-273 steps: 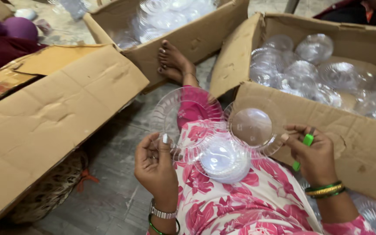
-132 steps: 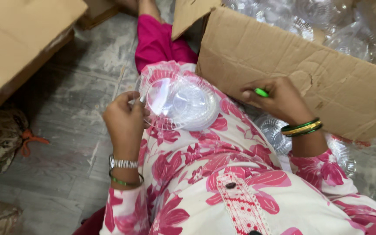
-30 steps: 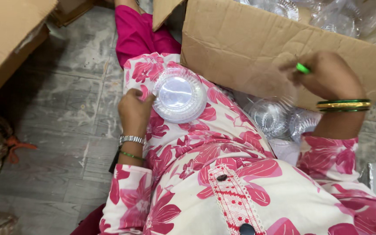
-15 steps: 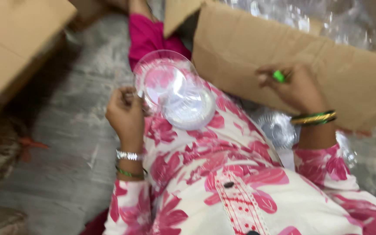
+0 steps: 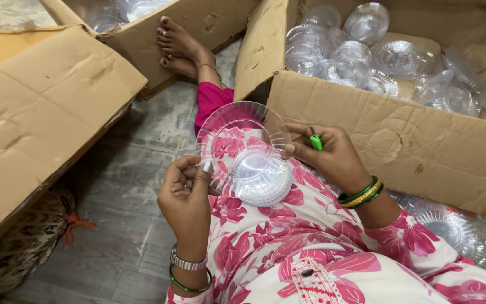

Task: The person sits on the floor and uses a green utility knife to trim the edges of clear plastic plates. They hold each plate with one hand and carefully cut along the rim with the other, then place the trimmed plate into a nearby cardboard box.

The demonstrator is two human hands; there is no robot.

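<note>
clear plastic bowl (image 5: 243,152) between left hand (image 5: 187,194), right hand (image 5: 333,155)

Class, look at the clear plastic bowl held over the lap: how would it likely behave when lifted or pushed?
The clear plastic bowl looks thin-walled, so probably light and slightly flexible. The left hand pinches only its rim, suggesting little weight. Its round shape might let it roll on edge.

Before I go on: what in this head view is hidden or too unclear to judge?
- Green tool: mostly covered by the right hand; its kind is unclear.
- Clear plastic bowls at the left hand: see-through and nested; count unclear.
- Right cardboard box: cut by the frame edge.
- Woven basket: under a cardboard flap.
</note>
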